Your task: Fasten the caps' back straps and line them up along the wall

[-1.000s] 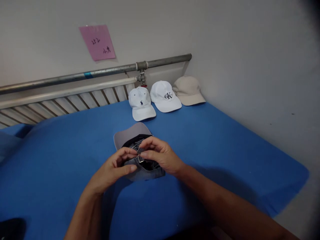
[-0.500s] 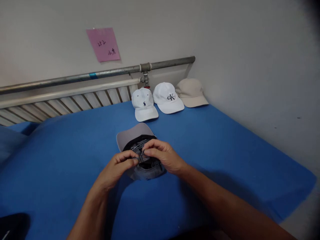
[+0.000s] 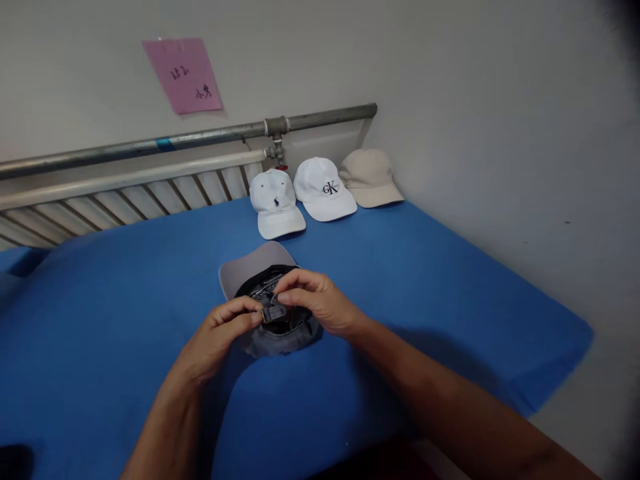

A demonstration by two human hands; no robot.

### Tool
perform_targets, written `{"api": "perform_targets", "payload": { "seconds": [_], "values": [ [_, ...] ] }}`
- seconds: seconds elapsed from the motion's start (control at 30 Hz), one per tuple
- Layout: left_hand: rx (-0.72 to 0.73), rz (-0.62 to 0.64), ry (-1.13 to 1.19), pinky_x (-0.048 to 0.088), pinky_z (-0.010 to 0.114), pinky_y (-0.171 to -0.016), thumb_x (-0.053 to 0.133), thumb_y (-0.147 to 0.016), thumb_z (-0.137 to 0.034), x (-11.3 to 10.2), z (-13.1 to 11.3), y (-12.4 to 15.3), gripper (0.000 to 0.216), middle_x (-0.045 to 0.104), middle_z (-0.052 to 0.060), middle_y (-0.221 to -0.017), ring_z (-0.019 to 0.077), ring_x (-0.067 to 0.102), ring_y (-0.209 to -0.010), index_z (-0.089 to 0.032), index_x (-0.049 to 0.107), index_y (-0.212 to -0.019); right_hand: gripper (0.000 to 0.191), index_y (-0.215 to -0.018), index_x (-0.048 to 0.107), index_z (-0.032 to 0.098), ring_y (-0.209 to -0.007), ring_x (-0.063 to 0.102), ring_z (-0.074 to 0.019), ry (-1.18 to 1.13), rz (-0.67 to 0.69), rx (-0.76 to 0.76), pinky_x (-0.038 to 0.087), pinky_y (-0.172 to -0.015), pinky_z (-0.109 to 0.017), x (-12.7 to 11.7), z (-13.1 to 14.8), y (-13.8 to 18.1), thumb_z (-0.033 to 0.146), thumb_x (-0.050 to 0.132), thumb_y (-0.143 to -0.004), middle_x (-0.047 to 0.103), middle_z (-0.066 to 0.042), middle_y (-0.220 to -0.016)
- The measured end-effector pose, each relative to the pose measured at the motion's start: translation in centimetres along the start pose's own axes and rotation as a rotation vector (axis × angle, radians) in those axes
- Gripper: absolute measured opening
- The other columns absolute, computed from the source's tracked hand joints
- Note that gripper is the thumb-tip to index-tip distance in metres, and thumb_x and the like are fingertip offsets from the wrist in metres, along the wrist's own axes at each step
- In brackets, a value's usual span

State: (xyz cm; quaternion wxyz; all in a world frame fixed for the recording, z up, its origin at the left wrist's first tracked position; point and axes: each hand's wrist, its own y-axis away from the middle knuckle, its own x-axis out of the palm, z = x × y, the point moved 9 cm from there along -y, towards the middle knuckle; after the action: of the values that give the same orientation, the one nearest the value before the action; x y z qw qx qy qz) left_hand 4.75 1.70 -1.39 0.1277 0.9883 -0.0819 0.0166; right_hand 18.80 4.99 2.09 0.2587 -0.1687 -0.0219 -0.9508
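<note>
A dark grey baseball cap (image 3: 283, 343) lies upside down on the blue sheet, its lighter brim pointing away from me. Across its opening runs a short adjustment strap (image 3: 275, 312) with a small metal buckle (image 3: 264, 315). My left hand (image 3: 223, 333) pinches the buckle end between thumb and fingers. On the other side, my right hand (image 3: 320, 303) is closed in a pinch on the strap near its free end. Part of the cap's inside is hidden behind my fingers.
Behind stand a white cap with a small dark logo (image 3: 277, 203), a white cap with black letters (image 3: 325, 190) and a beige cap (image 3: 371, 178). A radiator (image 3: 165, 197) and a metal pipe (image 3: 215, 135) run along the wall, below a pink paper (image 3: 184, 77).
The view has shifted, so everything sits slightly further left. Both hands stay on the strap, and the right fingers have drawn a little apart from the left, showing more of the strap and buckle.
</note>
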Motion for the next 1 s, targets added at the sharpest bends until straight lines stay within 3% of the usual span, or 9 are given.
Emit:
{"api": "perform_targets", "payload": {
  "seconds": [0.33,0.7,1.0],
  "values": [
    [0.01,0.021,-0.018,0.038,0.019,-0.061,0.077,-0.071,-0.033,0.7,-0.3,0.0,0.015,0.06,-0.004,-0.069,0.0076,0.048,-0.062,-0.021,0.071,-0.076,0.007,-0.074,0.067,0.018,-0.066,0.054,-0.0096,0.133,0.008,-0.001,0.043,-0.065,-0.025,0.5,-0.1,0.4,0.021,0.069,-0.068,0.06,0.004,-0.068],
    [0.057,0.064,-0.077,0.039,0.019,-0.062,0.076,-0.074,-0.034,1.1,-1.0,0.2,0.015,0.06,-0.003,-0.071,0.0075,0.048,-0.064,-0.021,0.07,-0.078,0.004,-0.068,0.063,0.017,-0.058,0.05,-0.008,0.246,-0.017,-0.009,0.039,-0.056,-0.023,0.5,0.1,0.5,0.018,0.067,-0.067,0.056,0.004,-0.062],
    [0.02,0.071,-0.07,0.038,0.019,-0.06,0.078,-0.071,-0.037,1.2,-0.8,0.3,0.02,0.06,-0.004,-0.068,0.0075,0.049,-0.063,-0.02,0.069,-0.078,0.003,-0.069,0.064,0.016,-0.055,0.047,-0.0072,0.276,0.052,0.052,0.036,-0.053,-0.022,1.0,-0.3,0.7,0.015,0.061,-0.067,0.054,0.005,-0.058]
  ]
}}
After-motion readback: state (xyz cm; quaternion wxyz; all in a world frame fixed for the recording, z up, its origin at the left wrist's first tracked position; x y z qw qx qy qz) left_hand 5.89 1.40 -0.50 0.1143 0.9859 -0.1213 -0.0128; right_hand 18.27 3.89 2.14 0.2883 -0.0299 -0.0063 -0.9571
